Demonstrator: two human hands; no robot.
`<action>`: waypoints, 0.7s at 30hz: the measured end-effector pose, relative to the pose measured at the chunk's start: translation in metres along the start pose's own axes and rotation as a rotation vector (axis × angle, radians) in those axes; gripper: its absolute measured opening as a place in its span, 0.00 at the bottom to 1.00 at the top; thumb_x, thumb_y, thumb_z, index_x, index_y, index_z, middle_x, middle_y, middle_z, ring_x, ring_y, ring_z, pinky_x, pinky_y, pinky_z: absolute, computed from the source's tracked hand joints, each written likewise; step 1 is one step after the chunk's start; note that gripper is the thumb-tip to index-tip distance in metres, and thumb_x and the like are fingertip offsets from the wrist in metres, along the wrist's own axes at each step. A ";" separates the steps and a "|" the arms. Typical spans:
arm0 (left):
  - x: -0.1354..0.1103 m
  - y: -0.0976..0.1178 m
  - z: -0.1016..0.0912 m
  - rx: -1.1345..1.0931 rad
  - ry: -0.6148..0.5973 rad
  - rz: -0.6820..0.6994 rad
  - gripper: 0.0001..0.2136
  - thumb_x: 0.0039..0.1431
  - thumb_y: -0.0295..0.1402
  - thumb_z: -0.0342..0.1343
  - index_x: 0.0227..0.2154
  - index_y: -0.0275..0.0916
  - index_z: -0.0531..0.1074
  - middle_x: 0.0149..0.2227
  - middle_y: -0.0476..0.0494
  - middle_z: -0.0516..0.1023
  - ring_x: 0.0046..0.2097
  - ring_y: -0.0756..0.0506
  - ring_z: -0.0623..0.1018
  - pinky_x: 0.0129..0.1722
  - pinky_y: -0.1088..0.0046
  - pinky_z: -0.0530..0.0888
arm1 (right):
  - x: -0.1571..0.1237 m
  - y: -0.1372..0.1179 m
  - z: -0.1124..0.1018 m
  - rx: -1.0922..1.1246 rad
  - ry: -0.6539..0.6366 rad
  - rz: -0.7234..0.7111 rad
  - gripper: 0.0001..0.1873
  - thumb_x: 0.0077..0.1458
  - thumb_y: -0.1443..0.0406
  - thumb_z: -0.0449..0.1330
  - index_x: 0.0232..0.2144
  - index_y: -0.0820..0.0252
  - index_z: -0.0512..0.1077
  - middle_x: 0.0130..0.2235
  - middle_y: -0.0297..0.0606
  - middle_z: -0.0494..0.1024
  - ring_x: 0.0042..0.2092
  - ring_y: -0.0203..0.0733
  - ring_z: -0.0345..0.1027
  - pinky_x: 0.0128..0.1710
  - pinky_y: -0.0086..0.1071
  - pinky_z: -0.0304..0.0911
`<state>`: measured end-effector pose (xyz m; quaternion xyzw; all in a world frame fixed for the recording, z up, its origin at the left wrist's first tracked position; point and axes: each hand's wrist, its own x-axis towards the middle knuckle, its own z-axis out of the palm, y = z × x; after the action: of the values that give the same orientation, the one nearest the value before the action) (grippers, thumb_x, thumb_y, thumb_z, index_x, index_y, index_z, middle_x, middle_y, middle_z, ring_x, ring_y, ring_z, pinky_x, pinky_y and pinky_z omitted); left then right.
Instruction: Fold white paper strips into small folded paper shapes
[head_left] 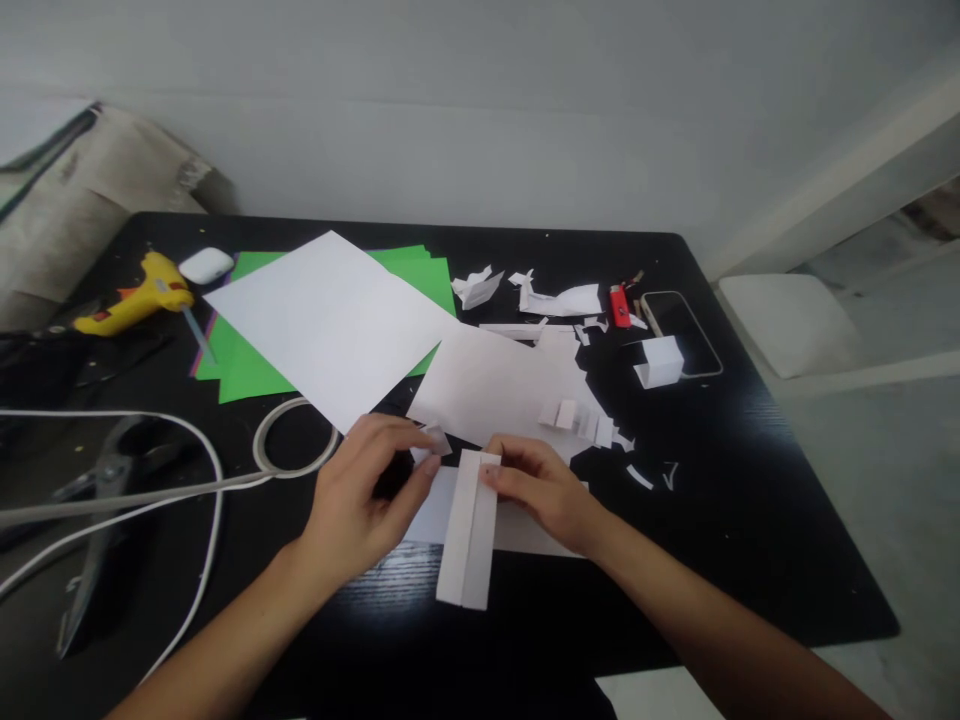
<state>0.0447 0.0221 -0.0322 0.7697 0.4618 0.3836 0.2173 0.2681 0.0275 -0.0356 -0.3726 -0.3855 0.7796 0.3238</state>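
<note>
My right hand (pixel 544 490) pinches the top of a long folded white paper strip (pixel 469 540), thumb in front. The strip hangs tilted over the table, with a lengthwise crease or seam down its middle. Close by on the left, my left hand (pixel 371 490) is closed, thumb and forefinger pinching a small white paper piece (pixel 437 438). Behind the strip lies a flat white sheet (pixel 427 520), partly covered by it and my right hand. Just beyond sit a larger cut white sheet (pixel 480 385) and a small stepped paper fold (pixel 577 418).
Green sheets (pixel 255 370) lie under a white sheet (pixel 330 320). A yellow glue gun (pixel 142 295), white cable (pixel 217 490) and dark scissors-like tool (pixel 101 530) are left. Paper scraps (pixel 559 298), a red lighter (pixel 619 306), a phone (pixel 694 340) and a folded paper box (pixel 660 362) are right.
</note>
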 end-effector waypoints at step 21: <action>-0.002 -0.012 0.012 0.171 -0.120 -0.048 0.12 0.66 0.29 0.57 0.51 0.43 0.69 0.53 0.38 0.74 0.55 0.34 0.74 0.54 0.47 0.70 | -0.086 -0.084 -0.161 -1.510 0.990 0.300 0.30 0.61 0.65 0.51 0.65 0.60 0.69 0.25 0.38 0.73 0.30 0.53 0.71 0.37 0.43 0.66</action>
<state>0.0468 0.0266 -0.0485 0.7958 0.4972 0.2908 0.1871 0.4636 0.0587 -0.0052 -0.8231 -0.5576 0.1056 0.0178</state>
